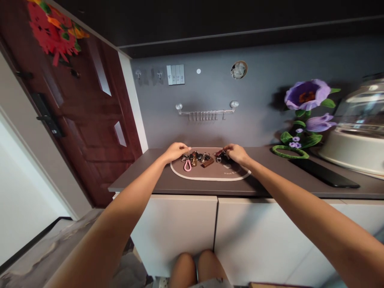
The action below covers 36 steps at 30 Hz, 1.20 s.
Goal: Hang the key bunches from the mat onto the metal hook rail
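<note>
The cluster of keys and fobs lies mid-frame between the two hands, spread sideways: rightward from the left hand, leftward from the right hand. A soft pink loop, long axis upright in the frame, sits nearer the left hand; a brown block-shaped fob slants up rightward. The left fingers are nearly together; whether they grip anything I cannot tell. The right fingers curl at a dark red fob, grip unclear. Beneath is a matte brown oval mat with a pale rim, on the smooth dark surface. Above hangs a shiny hook rail.
</note>
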Motion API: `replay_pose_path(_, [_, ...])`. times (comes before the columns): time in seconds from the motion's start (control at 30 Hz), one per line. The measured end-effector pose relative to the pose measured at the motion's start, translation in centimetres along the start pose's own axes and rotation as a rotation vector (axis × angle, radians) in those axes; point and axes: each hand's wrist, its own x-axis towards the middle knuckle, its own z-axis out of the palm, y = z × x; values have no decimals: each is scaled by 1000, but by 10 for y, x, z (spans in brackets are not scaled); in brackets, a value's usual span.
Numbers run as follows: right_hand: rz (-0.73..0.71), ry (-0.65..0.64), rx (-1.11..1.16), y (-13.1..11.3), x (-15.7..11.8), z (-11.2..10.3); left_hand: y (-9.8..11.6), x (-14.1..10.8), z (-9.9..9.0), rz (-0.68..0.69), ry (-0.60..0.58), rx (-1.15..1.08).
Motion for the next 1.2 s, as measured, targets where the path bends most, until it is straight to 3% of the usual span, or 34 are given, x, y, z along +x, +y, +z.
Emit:
replay_pose_path(0.13, [-196, -85, 17, -20, -1, -1, 19, -5, -3, 59, -88, -3])
replay_pose_path(0.2, [-295, -167, 87, -38, -5, 0, 30, -7, -2, 27, -157, -70])
replay_pose_path(0.33, [-153, -616, 355, -76, -23, 3, 46, -14, 6, -90, -286, -193])
replay_pose_path(0.4, [-56, -718, 500, -88, -31, 6, 47, -17, 12, -144, -333, -288])
replay_pose_path(0.57, [90, -654, 791, -82, -43, 21, 28, -28, 24, -251, -286, -552])
replay_pose_path(0.77, [153, -614, 884, -50, -58, 35, -6, -38, 24, -256, -232, -695])
replay_pose_path(1.03, [150, -608, 964, -44, -59, 37, -11, -37, 22, -230, -252, -724])
replay_pose_path(1.2, [136, -756, 1005, -42, -53, 40, -13, -35, 22, -211, -290, -732])
